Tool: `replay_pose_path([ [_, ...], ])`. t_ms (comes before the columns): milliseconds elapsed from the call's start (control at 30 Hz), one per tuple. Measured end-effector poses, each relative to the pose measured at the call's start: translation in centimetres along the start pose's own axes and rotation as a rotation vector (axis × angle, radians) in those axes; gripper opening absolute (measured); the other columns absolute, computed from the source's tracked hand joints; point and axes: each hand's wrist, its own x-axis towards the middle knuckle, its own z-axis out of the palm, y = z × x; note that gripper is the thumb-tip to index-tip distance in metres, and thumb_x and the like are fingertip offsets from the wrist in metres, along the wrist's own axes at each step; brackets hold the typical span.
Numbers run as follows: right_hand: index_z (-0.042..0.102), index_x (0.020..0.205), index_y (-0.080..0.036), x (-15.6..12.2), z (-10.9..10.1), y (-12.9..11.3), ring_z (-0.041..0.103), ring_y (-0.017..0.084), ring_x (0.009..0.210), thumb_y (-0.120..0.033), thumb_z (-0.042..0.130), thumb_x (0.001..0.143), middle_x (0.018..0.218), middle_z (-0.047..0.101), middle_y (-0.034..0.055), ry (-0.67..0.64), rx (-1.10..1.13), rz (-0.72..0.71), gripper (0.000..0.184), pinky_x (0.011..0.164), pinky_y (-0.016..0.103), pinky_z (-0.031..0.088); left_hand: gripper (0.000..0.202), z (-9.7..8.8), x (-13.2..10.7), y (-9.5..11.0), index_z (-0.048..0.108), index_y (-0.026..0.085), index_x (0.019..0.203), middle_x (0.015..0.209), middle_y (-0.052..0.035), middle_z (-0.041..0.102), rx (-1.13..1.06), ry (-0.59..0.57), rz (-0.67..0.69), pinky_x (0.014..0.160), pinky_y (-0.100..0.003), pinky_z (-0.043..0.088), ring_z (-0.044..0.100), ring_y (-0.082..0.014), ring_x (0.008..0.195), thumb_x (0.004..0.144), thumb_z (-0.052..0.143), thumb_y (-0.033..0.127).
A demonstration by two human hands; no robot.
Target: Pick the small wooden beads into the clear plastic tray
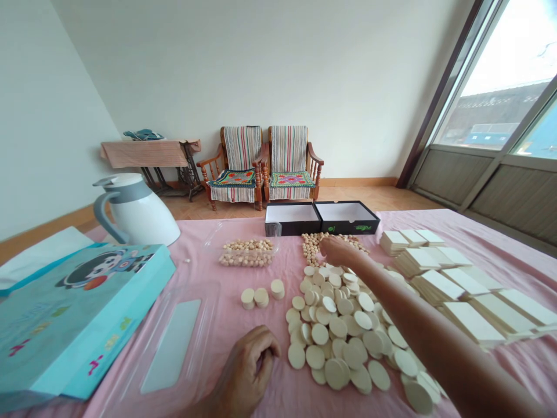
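My right hand point(338, 251) reaches far forward over a pile of small round wooden beads point(311, 247), fingers curled down onto them; whether it holds any is hidden. My left hand point(249, 366) rests near the table's front edge in a loose fist, just left of a large heap of pale wooden discs point(343, 325). Three short stacks of discs point(261, 296) stand apart to the left of the heap. A clear plastic tub point(247, 252) holds more beads.
Stacks of pale rectangular wooden plates point(456, 284) fill the right side. An open black box point(321, 216) lies at the back. A white jug point(136, 210), a blue printed bag point(69, 313) and a clear lid point(174, 342) lie on the pink cloth at left.
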Motion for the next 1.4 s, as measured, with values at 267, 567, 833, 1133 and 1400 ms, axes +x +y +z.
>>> replay_pose_path([
  [267, 0.059, 0.063, -0.016, 0.3, 1.5, 1.2, 0.06, 0.016, 0.072, -0.014, 0.064, 0.071, 0.072, 0.064, 0.0054, -0.015, 0.01, -0.018, 0.01, 0.063, 0.022, 0.038, 0.021, 0.0, -0.1, 0.0, 0.053, 0.017, 0.072, 0.072, -0.0021, 0.059, 0.013, -0.012, -0.01, 0.064, -0.021, 0.041, 0.056, -0.0127, 0.069, 0.08, 0.039, 0.003],
  [567, 0.063, 0.079, -0.016, 0.9, -0.3, -2.1, 0.058, 0.013, 0.073, -0.009, 0.052, 0.071, 0.079, 0.066, 0.0033, 0.152, 0.101, -0.092, 0.016, 0.062, 0.02, 0.037, 0.022, 0.1, -0.2, -0.2, 0.052, 0.017, 0.073, 0.073, -0.0019, 0.058, 0.008, -0.026, -0.013, 0.066, -0.021, 0.04, 0.055, -0.0124, 0.07, 0.08, 0.038, 0.002],
  [833, 0.065, 0.087, -0.015, 2.1, -3.4, -8.5, 0.055, 0.009, 0.063, -0.016, 0.056, 0.075, 0.073, 0.065, -0.0002, 0.354, 0.517, -0.268, 0.016, 0.062, 0.019, 0.039, 0.021, -0.1, -0.2, -0.3, 0.053, 0.017, 0.074, 0.075, -0.0021, 0.057, -0.015, -0.046, -0.035, 0.067, -0.022, 0.04, 0.055, -0.0126, 0.072, 0.081, 0.037, 0.004],
  [1133, 0.07, 0.08, -0.013, 0.4, -1.8, -3.1, 0.064, 0.019, 0.08, -0.004, 0.049, 0.073, 0.084, 0.07, 0.0108, -0.073, -0.091, -0.128, 0.023, 0.067, 0.023, 0.042, 0.021, -0.1, -0.3, -0.3, 0.053, 0.017, 0.075, 0.075, -0.0017, 0.058, -0.01, -0.05, -0.032, 0.067, -0.021, 0.04, 0.055, -0.0123, 0.071, 0.081, 0.037, 0.004],
  [1400, 0.071, 0.084, -0.012, -0.7, -0.1, -1.3, 0.065, 0.021, 0.084, -0.003, 0.053, 0.068, 0.089, 0.071, 0.0125, -0.22, -0.147, -0.104, 0.026, 0.067, 0.024, 0.045, 0.021, -0.1, -0.2, -0.1, 0.053, 0.018, 0.074, 0.075, -0.0019, 0.058, -0.002, -0.046, -0.032, 0.067, -0.021, 0.04, 0.056, -0.0126, 0.071, 0.081, 0.038, 0.004],
])
